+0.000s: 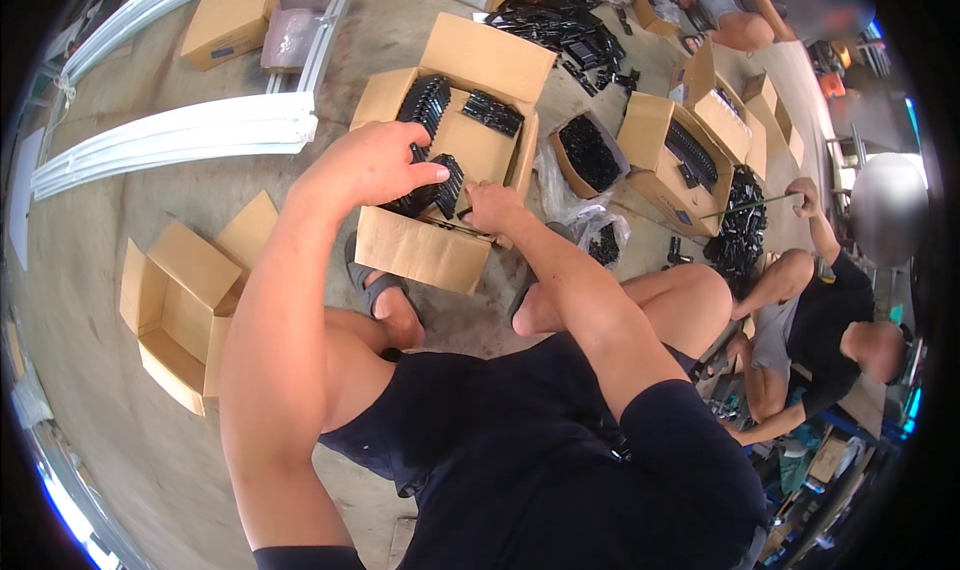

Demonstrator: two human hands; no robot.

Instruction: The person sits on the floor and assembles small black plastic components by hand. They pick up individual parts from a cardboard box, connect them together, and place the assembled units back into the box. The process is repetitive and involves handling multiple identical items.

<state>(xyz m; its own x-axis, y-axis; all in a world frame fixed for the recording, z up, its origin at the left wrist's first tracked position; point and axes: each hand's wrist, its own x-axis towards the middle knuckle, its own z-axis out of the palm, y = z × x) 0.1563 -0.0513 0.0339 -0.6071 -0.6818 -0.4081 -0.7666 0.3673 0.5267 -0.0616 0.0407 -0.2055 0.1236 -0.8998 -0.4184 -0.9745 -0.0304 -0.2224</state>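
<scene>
In front of me on the floor stands an open cardboard box (478, 155), its flaps spread. Rows of black plastic parts (428, 105) line its left side, and a shorter bundle lies at the far right. My left hand (380, 165) reaches over the left side, thumb and fingers curled around black parts in the near rows. At the near right corner my right hand (492, 208) is closed, fingertips pinched at a small black part by the row's end. Its lower fingers are partly hidden.
An empty cardboard box (180, 310) lies left, below white rails (180, 145). Loose black parts (575, 40) are heaped beyond. Rightward stand a small box of black pieces (590, 155) and another open box (650, 160). A co-worker (830, 310) sits at right, holding a thin rod.
</scene>
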